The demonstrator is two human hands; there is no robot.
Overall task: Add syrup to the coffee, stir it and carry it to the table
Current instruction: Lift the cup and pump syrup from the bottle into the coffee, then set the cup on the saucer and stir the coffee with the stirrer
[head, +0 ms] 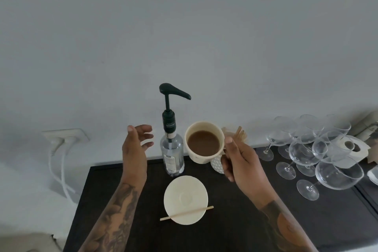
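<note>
My right hand (240, 161) grips the handle side of a cream coffee cup (201, 156), lifted off the dark counter, with brown coffee (203, 143) inside. The cup hangs just right of a clear syrup bottle (172, 155), below its dark green pump spout (176, 92). My left hand (136, 145) hovers left of the bottle with fingers spread and holds nothing. A cream saucer (185, 199) lies on the counter near me. Across the saucer's front edge rests a wooden stir stick (187, 213).
Several upturned and tilted wine glasses (313, 153) crowd the counter's right side. A patterned holder (216, 162) with wooden sticks stands behind the cup. A wall socket (65, 136) with white cables is at the left. The counter's left edge (81, 200) drops off.
</note>
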